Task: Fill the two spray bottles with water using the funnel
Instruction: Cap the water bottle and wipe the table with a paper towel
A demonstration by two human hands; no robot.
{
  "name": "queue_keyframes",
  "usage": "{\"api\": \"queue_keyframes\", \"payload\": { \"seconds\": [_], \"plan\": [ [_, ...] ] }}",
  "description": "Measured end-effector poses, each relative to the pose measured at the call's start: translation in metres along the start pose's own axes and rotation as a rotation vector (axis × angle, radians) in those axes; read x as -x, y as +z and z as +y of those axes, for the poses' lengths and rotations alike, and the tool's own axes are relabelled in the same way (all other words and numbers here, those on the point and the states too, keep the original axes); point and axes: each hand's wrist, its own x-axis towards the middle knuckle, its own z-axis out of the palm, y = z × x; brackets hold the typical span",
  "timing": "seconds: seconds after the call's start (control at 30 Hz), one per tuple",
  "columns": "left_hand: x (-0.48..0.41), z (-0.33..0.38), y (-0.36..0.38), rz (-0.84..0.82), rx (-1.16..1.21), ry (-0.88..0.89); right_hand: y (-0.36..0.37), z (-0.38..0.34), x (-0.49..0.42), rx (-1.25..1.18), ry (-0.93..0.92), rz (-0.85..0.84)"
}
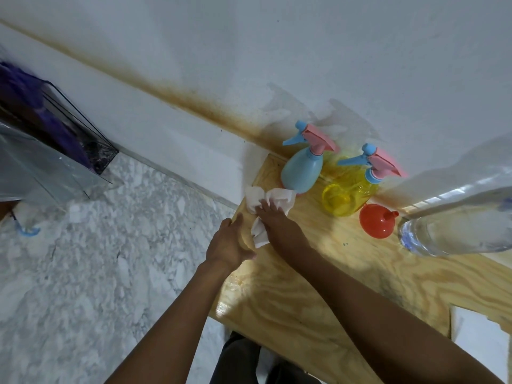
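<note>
A blue spray bottle with a pink and blue trigger head stands at the back of the wooden table. Beside it on the right stands a yellow spray bottle with the same kind of head on. A red funnel lies on its side to the right of the yellow bottle. A large clear water bottle lies at the right edge. My right hand presses flat on a crumpled white paper towel in front of the blue bottle. My left hand rests at the table's left edge, fingers apart, holding nothing.
The table stands against a white wall with a brown stain along the baseboard. A marble-pattern floor lies to the left. A wire rack with a clear plastic cover and purple items stands at the far left.
</note>
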Motion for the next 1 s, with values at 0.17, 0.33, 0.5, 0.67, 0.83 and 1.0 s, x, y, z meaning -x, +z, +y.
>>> {"api": "queue_keyframes", "payload": {
  "seconds": [0.17,0.33,0.5,0.67,0.83,1.0],
  "plan": [
    [-0.003,-0.003,0.003,-0.001,-0.013,0.003,-0.010,0.002,0.004,-0.006,-0.019,0.021],
    [-0.005,-0.003,0.003,-0.004,-0.007,-0.001,-0.013,-0.009,-0.034,-0.008,0.087,0.008],
    [-0.005,-0.004,0.006,0.017,0.006,0.029,-0.001,-0.012,-0.014,0.019,-0.028,-0.078],
    [-0.007,-0.007,0.006,-0.009,-0.017,-0.005,-0.001,0.023,0.027,-0.097,0.067,0.073],
    [-0.006,-0.007,0.006,-0.010,-0.002,0.008,0.008,0.009,0.025,-0.140,0.295,0.232],
    [-0.005,-0.006,0.006,-0.006,-0.019,0.029,0.015,-0.011,0.041,-0.093,0.293,0.124]
  ]
}}
